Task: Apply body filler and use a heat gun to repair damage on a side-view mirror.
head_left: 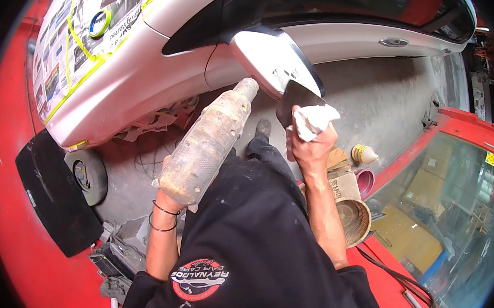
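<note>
My left hand (166, 197) grips a long, grimy, pale cylindrical tool (201, 148) with ribbed patches and a narrow tip pointing up toward the car's white side mirror (265, 58). My right hand (313, 147) is closed on a crumpled white cloth (313, 120) and a thin black flat piece (292, 100), whose upper corner overlaps the mirror's lower right in view. Small dark marks show on the mirror's white cover. Whether the black piece touches it, I cannot tell.
A white car (185, 58) has newspaper masking (54, 77), yellow tape and a tape roll (100, 22). A black panel (55, 195) and wheel (85, 174) lie lower left. Cardboard (340, 177), a woven basket (351, 224), a bottle (362, 154) and a red-framed glass panel (439, 190) stand right.
</note>
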A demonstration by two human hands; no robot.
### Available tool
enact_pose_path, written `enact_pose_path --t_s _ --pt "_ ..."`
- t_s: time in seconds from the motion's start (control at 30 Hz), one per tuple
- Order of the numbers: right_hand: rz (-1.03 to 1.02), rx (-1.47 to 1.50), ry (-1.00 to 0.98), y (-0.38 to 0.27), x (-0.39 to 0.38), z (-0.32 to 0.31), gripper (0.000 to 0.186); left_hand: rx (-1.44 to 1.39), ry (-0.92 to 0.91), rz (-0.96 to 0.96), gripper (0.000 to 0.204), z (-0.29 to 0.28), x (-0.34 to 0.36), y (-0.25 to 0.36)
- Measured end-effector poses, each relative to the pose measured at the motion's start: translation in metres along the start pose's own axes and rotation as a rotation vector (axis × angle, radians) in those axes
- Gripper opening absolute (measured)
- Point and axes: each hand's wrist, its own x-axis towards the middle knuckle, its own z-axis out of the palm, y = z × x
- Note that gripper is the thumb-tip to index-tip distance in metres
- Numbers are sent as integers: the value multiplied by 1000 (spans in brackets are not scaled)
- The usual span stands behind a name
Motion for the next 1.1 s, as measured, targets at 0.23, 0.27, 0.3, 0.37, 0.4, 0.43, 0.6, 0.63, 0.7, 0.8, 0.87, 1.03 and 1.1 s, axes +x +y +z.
enact_pose_path --t_s 0.23,0.27,0.3,0.37,0.4,0.43,0.6,0.63,0.7,0.8,0.87,1.03,1.1 --pt "361 189 -68 -4 -6 -7 34 -124 -14 -179 47 -23 24 30" --pt "381 205 -61 0 -3 -6 30 -253 -40 -317 46 -30 30 39" --pt "386 216 -47 3 -2 -10 30 -380 -64 -454 46 -38 34 50" --pt "428 210 -66 3 1 -19 29 39 6 -113 44 -32 35 54" --pt "415 143 -80 1 2 -22 27 -39 31 -162 42 -33 36 61" --pt "418 151 -68 3 7 -22 27 -28 28 -152 42 -35 40 56" --pt "416 5 -176 2 -6 -27 23 -140 -54 -226 43 -32 47 49" --pt "370 47 -163 3 -6 -24 23 -70 -40 -98 45 -30 50 42" --pt "362 23 -128 -2 -7 -13 22 75 -1 59 53 -31 56 30" --pt "404 107 -24 -13 -10 1 13 197 -136 124 63 -32 55 -12" --pt "414 105 1 -15 -16 2 11 160 -166 99 65 -38 54 -36" --pt "435 144 47 -24 -7 5 10 116 -327 65 61 -68 65 -73" --pt "353 83 33 -21 4 16 10 -26 -308 -14 59 -72 67 -68"
